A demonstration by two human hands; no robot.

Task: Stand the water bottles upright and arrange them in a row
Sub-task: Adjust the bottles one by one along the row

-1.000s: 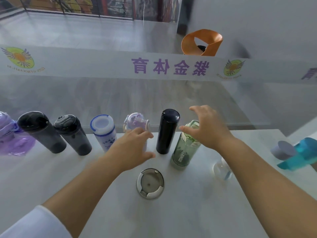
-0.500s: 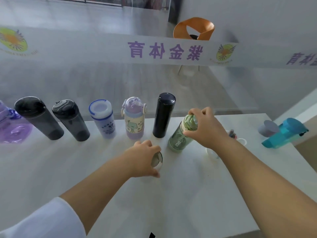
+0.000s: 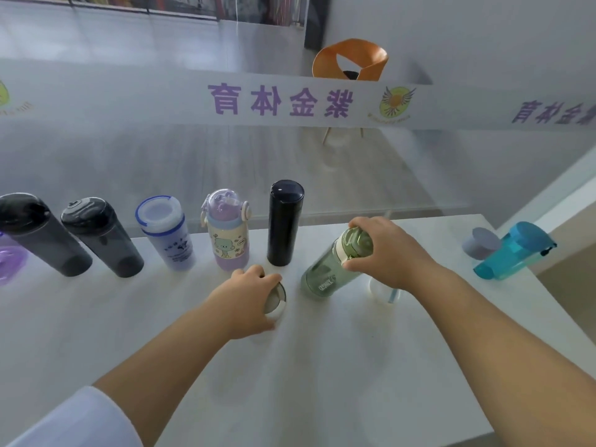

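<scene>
Since the earlier frame, right hand [image 3: 392,253] has closed its fingers around the cap of the green bottle [image 3: 333,264], and left hand [image 3: 248,300] has dropped onto the round lid [image 3: 275,300], fingers curled over it.

Head view: green bottle is translucent plastic, cylindrical, base on the white table [image 3: 322,382], long axis tilted, cap end pointing up and right. Beside it stands a smooth black flask [image 3: 284,222], upright, then a pastel cartoon bottle [image 3: 227,233], a frosted blue-rimmed bottle [image 3: 166,233] and two smoky dark bottles [image 3: 100,237], in a row along the far edge. A teal bottle [image 3: 512,251] lies on its side at right.
</scene>
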